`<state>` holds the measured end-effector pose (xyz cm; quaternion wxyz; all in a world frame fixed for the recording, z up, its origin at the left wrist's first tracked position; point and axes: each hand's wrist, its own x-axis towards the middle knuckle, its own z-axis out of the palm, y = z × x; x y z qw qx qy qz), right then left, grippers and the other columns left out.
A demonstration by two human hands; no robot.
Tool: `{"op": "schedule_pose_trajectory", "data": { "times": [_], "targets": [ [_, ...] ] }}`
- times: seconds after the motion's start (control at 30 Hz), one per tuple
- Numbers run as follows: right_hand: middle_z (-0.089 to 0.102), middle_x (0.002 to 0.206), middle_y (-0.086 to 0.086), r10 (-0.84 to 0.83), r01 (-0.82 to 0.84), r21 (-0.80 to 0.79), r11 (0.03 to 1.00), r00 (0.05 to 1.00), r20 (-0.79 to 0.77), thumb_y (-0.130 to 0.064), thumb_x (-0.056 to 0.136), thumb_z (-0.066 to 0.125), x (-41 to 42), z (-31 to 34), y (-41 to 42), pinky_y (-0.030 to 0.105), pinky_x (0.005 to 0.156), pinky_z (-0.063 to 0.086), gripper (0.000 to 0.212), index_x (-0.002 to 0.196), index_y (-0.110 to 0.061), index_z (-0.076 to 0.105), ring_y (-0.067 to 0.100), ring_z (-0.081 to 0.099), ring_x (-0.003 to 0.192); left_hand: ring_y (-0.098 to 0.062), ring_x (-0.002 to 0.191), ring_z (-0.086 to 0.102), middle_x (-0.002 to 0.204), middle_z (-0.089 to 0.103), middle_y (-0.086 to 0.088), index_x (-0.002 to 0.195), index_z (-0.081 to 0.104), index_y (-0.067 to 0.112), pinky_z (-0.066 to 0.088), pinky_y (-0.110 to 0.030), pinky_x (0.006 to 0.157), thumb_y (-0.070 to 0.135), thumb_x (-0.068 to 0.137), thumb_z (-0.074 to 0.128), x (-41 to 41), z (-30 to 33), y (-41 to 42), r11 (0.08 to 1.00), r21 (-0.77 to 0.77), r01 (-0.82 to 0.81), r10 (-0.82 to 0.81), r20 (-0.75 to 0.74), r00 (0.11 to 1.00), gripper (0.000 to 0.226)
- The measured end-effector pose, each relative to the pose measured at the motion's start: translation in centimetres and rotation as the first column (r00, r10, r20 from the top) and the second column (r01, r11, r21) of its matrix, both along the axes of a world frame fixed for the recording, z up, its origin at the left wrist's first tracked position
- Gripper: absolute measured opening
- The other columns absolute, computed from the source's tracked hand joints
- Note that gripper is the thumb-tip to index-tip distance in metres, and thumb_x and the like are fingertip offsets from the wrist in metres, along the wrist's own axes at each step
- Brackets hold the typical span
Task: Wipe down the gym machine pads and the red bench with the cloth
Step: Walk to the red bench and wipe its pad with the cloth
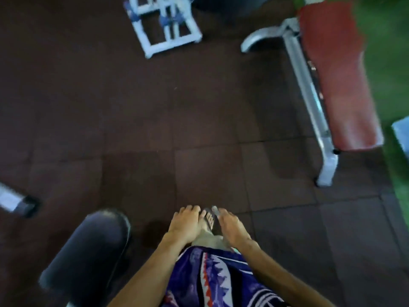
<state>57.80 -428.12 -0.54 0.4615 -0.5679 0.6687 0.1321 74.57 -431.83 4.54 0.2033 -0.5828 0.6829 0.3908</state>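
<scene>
The red bench stands at the upper right on a silver metal frame, well away from both hands. A black machine pad is at the lower left, just left of my left arm. My left hand and my right hand hang palm down, side by side, over my sandalled foot. The left hand's fingers are loosely extended with nothing in them. A small teal sliver shows under my right wrist; blur keeps me from telling whether it is the cloth.
Dark rubber floor tiles fill the middle. A white frame with blue parts stands at the top. Green turf runs along the right behind the bench, with a pale blue object at the edge. A silver bar end pokes in at the left.
</scene>
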Motion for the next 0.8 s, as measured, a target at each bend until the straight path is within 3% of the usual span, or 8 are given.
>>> {"op": "schedule_pose_trajectory", "data": {
  "times": [0.1, 0.2, 0.27, 0.4, 0.47, 0.57, 0.63, 0.8],
  "targets": [
    [0.056, 0.137, 0.009, -0.152, 0.152, -0.052, 0.987, 0.988, 0.006, -0.007, 0.090, 0.054, -4.4, 2.0, -4.0, 0.043, 0.098, 0.051, 0.063, 0.149, -0.017, 0.035, 0.033, 0.060, 0.119, -0.028, 0.127, 0.050, 0.135, 0.056, -0.006, 0.132, 0.050, 0.019, 0.038, -0.043, 0.104, 0.039, 0.104, 0.031, -5.8, 1.3, -5.6, 0.988, -0.043, 0.148, -0.149, -0.019, 0.989, 0.039],
    [0.053, 0.138, 0.008, -0.329, 0.330, -0.074, 0.941, 0.944, 0.021, -0.003, 0.075, 0.074, -8.6, 3.3, -7.5, 0.041, 0.099, 0.051, 0.088, 0.151, -0.016, 0.030, 0.032, 0.059, 0.121, -0.028, 0.125, 0.052, 0.135, 0.057, -0.006, 0.133, 0.051, 0.019, 0.042, -0.044, 0.104, 0.039, 0.104, 0.032, -11.1, 2.0, -11.0, 0.952, -0.076, 0.296, -0.298, -0.025, 0.954, 0.040],
    [0.055, 0.134, 0.008, -0.491, 0.495, -0.097, 0.863, 0.869, 0.065, -0.001, 0.074, 0.077, -11.3, 3.8, -9.8, 0.042, 0.098, 0.052, 0.086, 0.147, -0.016, 0.035, 0.031, 0.060, 0.119, -0.029, 0.124, 0.053, 0.134, 0.058, -0.006, 0.132, 0.052, 0.019, 0.041, -0.047, 0.105, 0.040, 0.104, 0.032, -14.5, 2.1, -14.5, 0.916, -0.100, 0.388, -0.391, -0.008, 0.921, 0.040],
    [0.062, 0.113, 0.007, -0.776, 0.811, -0.149, 0.566, 0.585, 0.236, -0.024, 0.103, 0.048, -16.4, 4.0, -14.4, 0.045, 0.069, 0.059, 0.027, 0.131, -0.021, 0.049, 0.026, 0.066, 0.085, -0.029, 0.128, 0.051, 0.132, 0.060, -0.005, 0.128, 0.054, 0.020, 0.038, -0.048, 0.108, 0.041, 0.103, 0.031, -21.2, 1.9, -21.8, 0.814, -0.162, 0.558, -0.560, 0.033, 0.828, 0.040],
    [0.064, 0.104, 0.004, -0.828, 0.877, -0.205, 0.435, 0.479, 0.292, -0.035, 0.107, 0.035, -18.8, 3.8, -17.2, 0.047, 0.074, 0.057, 0.028, 0.123, -0.022, 0.053, 0.020, 0.063, 0.078, -0.027, 0.124, 0.053, 0.131, 0.060, -0.004, 0.128, 0.054, 0.021, 0.040, -0.045, 0.104, 0.042, 0.103, 0.031, -24.5, 2.1, -25.8, 0.761, -0.191, 0.620, -0.628, 0.023, 0.778, 0.040],
    [0.064, 0.107, 0.000, -0.891, 0.947, -0.227, 0.228, 0.297, 0.343, -0.031, 0.107, 0.037, -22.5, 4.3, -21.7, 0.036, 0.083, 0.051, 0.029, 0.125, -0.020, 0.057, 0.016, 0.062, 0.090, -0.025, 0.122, 0.054, 0.131, 0.059, -0.002, 0.130, 0.053, 0.022, 0.039, -0.042, 0.102, 0.041, 0.104, 0.031, -29.8, 2.7, -32.1, 0.665, -0.215, 0.716, -0.730, 0.019, 0.684, 0.039],
    [0.067, 0.113, 0.003, -0.913, 0.967, -0.241, 0.085, 0.172, 0.370, -0.029, 0.107, 0.039, -25.2, 4.2, -24.4, 0.036, 0.087, 0.051, 0.031, 0.130, -0.019, 0.057, 0.018, 0.064, 0.096, -0.024, 0.121, 0.054, 0.129, 0.060, -0.001, 0.130, 0.053, 0.023, 0.039, -0.040, 0.102, 0.041, 0.104, 0.032, -33.8, 3.2, -36.1, 0.588, -0.270, 0.762, -0.787, 0.024, 0.616, 0.038],
    [0.066, 0.101, -0.003, -0.901, 0.952, -0.235, -0.194, -0.078, 0.427, -0.031, 0.106, 0.040, -31.9, 3.6, -28.8, 0.034, 0.076, 0.051, 0.031, 0.133, -0.024, 0.054, 0.014, 0.063, 0.080, -0.023, 0.119, 0.055, 0.126, 0.061, 0.001, 0.131, 0.053, 0.024, 0.039, -0.040, 0.103, 0.041, 0.104, 0.033, -44.4, 2.8, -43.1, 0.414, -0.359, 0.837, -0.887, 0.050, 0.460, 0.038]
  ]
}}
